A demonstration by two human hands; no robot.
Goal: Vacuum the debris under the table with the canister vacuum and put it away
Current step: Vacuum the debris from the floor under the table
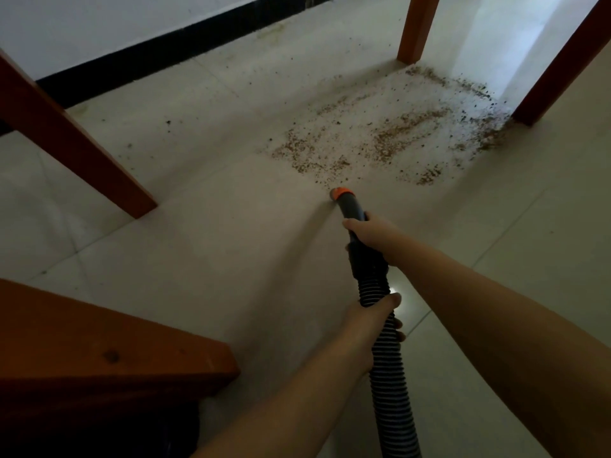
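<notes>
Brown crumbly debris (pixel 390 137) lies spread over the pale tiled floor between the table's legs, thickest toward the right. The black vacuum handle ends in an orange-ringed nozzle (pixel 342 194) that touches the floor at the near edge of the debris. My right hand (pixel 367 233) grips the rigid black handle just behind the nozzle. My left hand (pixel 377 317) is closed around the ribbed black hose (pixel 390 385), which runs down and out of the bottom of the frame. The canister itself is out of view.
Orange-brown wooden table legs stand at left (pixel 76 150), back centre (pixel 418 28) and right (pixel 562 64). A wooden rail or seat edge (pixel 109 352) fills the lower left. A white wall with a black skirting board (pixel 185 44) runs behind.
</notes>
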